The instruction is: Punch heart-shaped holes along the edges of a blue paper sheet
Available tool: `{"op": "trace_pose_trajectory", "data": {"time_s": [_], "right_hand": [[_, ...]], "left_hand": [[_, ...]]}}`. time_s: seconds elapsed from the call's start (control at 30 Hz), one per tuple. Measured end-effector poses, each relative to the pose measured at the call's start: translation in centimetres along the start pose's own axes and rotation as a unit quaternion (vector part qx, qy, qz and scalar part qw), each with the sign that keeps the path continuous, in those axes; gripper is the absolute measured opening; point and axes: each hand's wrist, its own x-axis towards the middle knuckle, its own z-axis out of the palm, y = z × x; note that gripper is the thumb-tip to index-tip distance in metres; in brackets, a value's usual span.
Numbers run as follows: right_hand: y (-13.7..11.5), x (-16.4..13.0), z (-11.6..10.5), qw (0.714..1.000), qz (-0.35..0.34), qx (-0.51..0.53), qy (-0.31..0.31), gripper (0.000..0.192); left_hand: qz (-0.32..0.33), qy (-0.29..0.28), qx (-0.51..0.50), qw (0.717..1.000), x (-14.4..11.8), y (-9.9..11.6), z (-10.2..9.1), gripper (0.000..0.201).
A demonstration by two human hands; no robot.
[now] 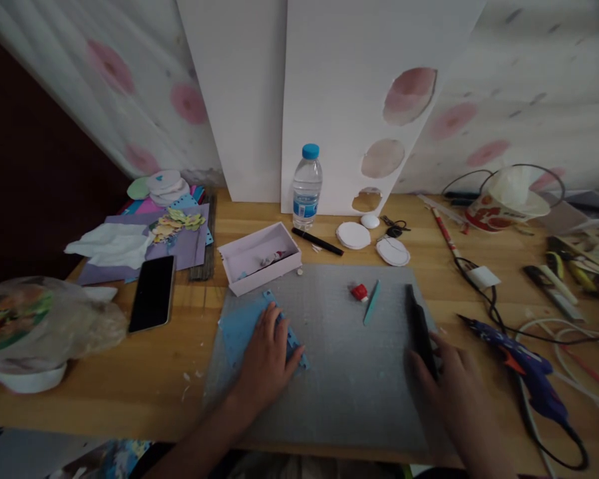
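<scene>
My left hand (267,349) lies with its fingers spread over a blue ruler (295,344), pressing it to the cutting mat (349,392). Beneath and beside that hand is a translucent blue sheet (239,326). My right hand (452,379) is closed around a long black utility knife (420,332) at the mat's right edge, slightly blurred. Between the hands, toward the back of the mat, a small red piece (359,293) lies beside a thin teal stick (372,303). An open white box (259,259) with small figures inside touches the mat's back left.
A water bottle (307,189) stands before tall white boards (329,86). A black pen (317,241) and white discs (353,235) lie behind the mat. At right are a glue gun (524,372) and cables; at left, a phone (152,293), papers and a plastic bag (90,319).
</scene>
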Motion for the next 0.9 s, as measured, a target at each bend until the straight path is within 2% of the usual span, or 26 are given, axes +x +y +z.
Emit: {"op": "trace_pose_trajectory", "data": {"time_s": [0.1, 0.2, 0.43, 0.53, 0.6, 0.77, 0.9], "right_hand": [[-0.2, 0.3, 0.5, 1.0, 0.013, -0.011, -0.009, 0.06], [0.0, 0.7, 0.5, 1.0, 0.016, 0.002, 0.008, 0.059], [0.1, -0.6, -1.1, 0.988, 0.028, 0.133, 0.069, 0.058], [-0.6, -1.7, -1.9, 0.979, 0.069, 0.187, 0.046, 0.057], [-1.3, -2.4, -2.2, 0.976, 0.068, 0.204, 0.026, 0.051], [-2.7, -3.5, -2.4, 0.974, -0.061, 0.22, 0.008, 0.033], [-3.9, -4.6, -2.2, 0.948, -0.177, 0.258, -0.064, 0.03]], "left_hand": [[-0.007, -0.024, 0.031, 0.999, -0.4, 0.2, 0.4, 0.073], [-0.022, -0.043, 0.067, 0.997, -0.5, 0.3, 0.4, 0.088], [-0.024, -0.053, 0.091, 0.994, -0.3, 0.2, 0.4, 0.085], [-0.024, -0.055, 0.096, 0.994, -0.1, 0.3, 0.2, 0.083], [-0.025, -0.058, 0.102, 0.993, 0.2, 0.4, 0.0, 0.075], [-0.035, -0.064, 0.111, 0.991, 0.6, 0.3, -0.8, 0.057], [-0.015, -0.046, 0.091, 0.995, 1.1, -0.1, -1.4, 0.055]]}}
